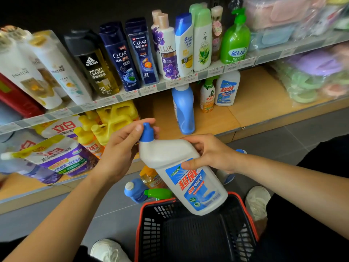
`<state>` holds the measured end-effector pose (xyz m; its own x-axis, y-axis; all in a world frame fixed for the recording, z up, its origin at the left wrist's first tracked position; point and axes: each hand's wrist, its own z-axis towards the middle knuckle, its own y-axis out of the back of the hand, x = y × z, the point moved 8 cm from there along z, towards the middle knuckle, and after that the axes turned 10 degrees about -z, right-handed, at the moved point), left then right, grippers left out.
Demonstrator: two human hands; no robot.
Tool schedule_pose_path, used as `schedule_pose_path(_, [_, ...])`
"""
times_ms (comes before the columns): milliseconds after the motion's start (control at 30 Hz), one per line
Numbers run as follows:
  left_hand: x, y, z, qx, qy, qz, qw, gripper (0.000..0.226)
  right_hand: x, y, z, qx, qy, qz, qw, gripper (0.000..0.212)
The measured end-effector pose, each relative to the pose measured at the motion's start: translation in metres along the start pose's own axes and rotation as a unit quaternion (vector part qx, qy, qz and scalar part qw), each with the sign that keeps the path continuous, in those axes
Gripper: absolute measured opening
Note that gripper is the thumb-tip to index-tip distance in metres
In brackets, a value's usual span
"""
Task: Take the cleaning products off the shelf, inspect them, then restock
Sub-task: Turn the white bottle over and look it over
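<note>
A white bottle [170, 154] is held tilted over a basket [151, 233] near the low shelf [255, 103], right hand [209, 154] grip clamped round its body, left hand [120, 150] grip pinching the blue cap [147, 132], so steadying the body while testing the cap's tightness seems wise.
</note>
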<state>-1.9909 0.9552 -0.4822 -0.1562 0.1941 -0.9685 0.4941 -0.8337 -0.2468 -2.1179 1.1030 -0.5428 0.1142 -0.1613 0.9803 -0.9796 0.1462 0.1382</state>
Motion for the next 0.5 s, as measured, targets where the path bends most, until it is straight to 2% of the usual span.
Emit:
schedule_pose_path(100, [-0.008,0.002,0.0,0.008,-0.032,0.065,0.997,0.032,0.002,0.0,0.0,0.001,0.005,-0.004,1.0,0.053])
schedule_pose_path(300, [-0.014,0.0,-0.007,-0.005,-0.105,0.151,0.983,0.039,0.005,0.0,0.0,-0.032,0.025,-0.055,0.998,0.051])
schedule_pose_path(500, [-0.01,-0.003,-0.001,0.018,-0.107,0.203,0.973,0.009,0.007,0.003,-0.001,-0.042,0.037,-0.089,0.994,0.048])
